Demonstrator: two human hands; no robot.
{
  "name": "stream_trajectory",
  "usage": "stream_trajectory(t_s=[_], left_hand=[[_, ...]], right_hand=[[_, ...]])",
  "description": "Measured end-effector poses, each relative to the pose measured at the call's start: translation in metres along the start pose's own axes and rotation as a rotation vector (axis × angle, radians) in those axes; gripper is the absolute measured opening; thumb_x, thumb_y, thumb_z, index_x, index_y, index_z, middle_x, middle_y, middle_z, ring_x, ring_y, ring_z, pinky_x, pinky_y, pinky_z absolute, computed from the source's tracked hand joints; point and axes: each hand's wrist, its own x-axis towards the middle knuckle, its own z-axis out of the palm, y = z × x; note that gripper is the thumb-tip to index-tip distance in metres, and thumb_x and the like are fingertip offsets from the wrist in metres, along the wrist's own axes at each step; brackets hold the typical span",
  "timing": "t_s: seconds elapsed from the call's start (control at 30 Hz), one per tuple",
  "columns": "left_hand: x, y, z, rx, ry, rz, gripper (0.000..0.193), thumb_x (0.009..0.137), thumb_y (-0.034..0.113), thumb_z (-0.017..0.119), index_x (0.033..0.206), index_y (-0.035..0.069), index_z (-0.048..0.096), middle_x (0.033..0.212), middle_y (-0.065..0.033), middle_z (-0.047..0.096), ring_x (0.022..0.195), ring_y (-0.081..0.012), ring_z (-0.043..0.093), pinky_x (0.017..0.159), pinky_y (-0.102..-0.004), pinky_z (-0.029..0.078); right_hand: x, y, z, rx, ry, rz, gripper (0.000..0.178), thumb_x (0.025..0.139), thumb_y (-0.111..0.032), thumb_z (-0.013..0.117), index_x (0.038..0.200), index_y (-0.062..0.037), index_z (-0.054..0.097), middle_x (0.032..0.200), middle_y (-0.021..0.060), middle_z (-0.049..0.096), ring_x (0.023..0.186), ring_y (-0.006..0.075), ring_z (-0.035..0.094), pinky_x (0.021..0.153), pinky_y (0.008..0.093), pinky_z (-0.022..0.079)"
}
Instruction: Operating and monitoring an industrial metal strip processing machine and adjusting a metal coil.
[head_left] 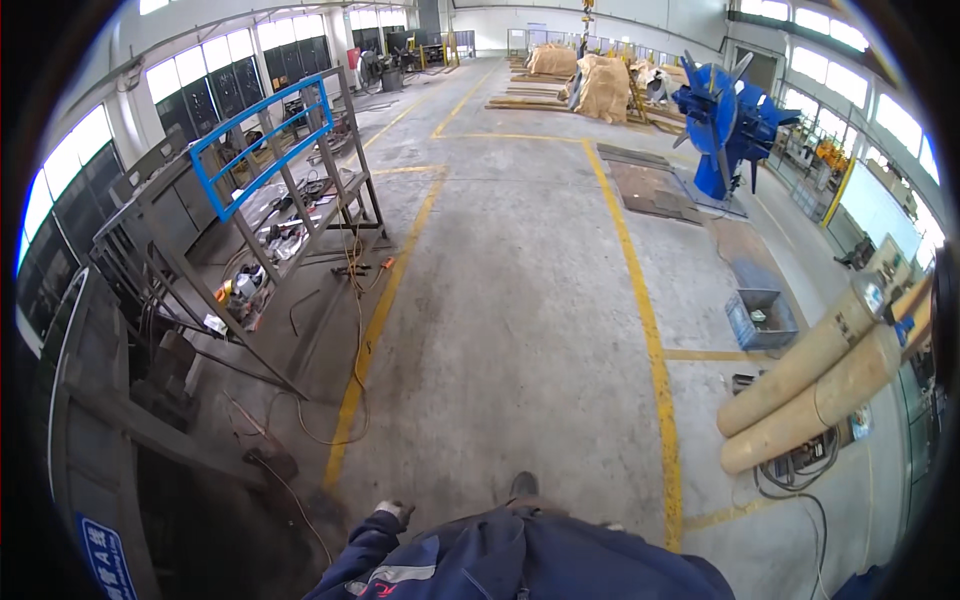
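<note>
The left grip (397, 511), at the end of a dark blue sleeve (364, 545), hangs low over the grey floor (500, 300); it is too small to tell whether its fingers are apart, together or clamped on anything. The right grip cannot be made out past the jacket (525, 555). Nearest the left one, on the floor to its left, a thin cable (296, 500) runs lengthwise and slantwise, its far part pointing ahead and left toward a dark lump (273, 462), its near part toward the sleeve. It looks slender, brownish and gently bent. Just beyond, a yellow line (378, 320) leads forward past a metal stand (300, 262) with a bright blue rectangular frame (265, 145). Well off to the right lean two tan cylinders (815, 385), with a blue crate (757, 322) farther ahead.
</note>
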Motion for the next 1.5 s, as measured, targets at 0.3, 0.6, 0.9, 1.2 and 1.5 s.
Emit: stream_trajectory(t_s=[0.3,0.6,0.9,1.2,1.5], left_hand=[[0.102,0.159,-0.081,0.64,0.227,0.351,0.04,0.088,0.039,0.056,0.1,0.001,0.057,0.089,-0.0101,0.066,0.092,-0.0255,0.065,0.077,-0.0373,0.053],[0.286,0.418,-0.254,0.187,0.069,0.047,0.037,0.085,0.037,0.057,0.092,0.003,0.067,0.086,-0.0146,0.068,0.073,-0.0223,0.067,0.063,-0.0372,0.052],[0.508,0.71,-0.468,0.218,0.206,0.303,0.049,0.084,0.051,0.053,0.09,0.005,0.07,0.077,-0.0149,0.068,0.075,-0.0312,0.067,0.074,-0.0419,0.052],[0.715,0.877,-0.619,0.572,0.48,0.538,0.043,0.087,0.045,0.056,0.097,0.004,0.067,0.076,-0.0121,0.068,0.064,-0.0227,0.067,0.065,-0.0353,0.054],[0.851,0.94,-0.755,0.178,0.21,0.168,0.045,0.087,0.047,0.057,0.101,0.005,0.066,0.093,-0.0124,0.069,0.081,-0.0233,0.067,0.074,-0.0351,0.053]], right_hand=[[0.354,-0.088,-0.351,1.003,-0.06,-0.001,0.029,0.089,-0.033,0.058,0.079,-0.0055,0.062,0.067,0.0028,0.062,0.054,0.0128,0.053,0.051,0.0291,0.043],[0.58,-0.175,-0.52,0.728,-0.131,0.077,0.044,0.089,-0.046,0.057,0.087,-0.0023,0.063,0.073,0.008,0.066,0.056,0.0157,0.058,0.053,0.0305,0.047],[0.665,-0.19,-0.663,0.771,0.039,0.444,0.031,0.092,-0.034,0.057,0.086,-0.0042,0.064,0.071,0.0124,0.064,0.059,0.0229,0.061,0.054,0.0359,0.048],[0.975,-0.262,-0.824,0.516,-0.001,0.285,0.028,0.091,-0.03,0.06,0.087,-0.0025,0.063,0.068,0.0102,0.062,0.058,0.0213,0.059,0.052,0.0349,0.047],[1.374,-0.367,-1.095,1.022,-0.072,0.066,0.024,0.089,-0.027,0.06,0.085,-0.0037,0.059,0.063,0.0053,0.06,0.048,0.0162,0.055,0.045,0.0296,0.043]])
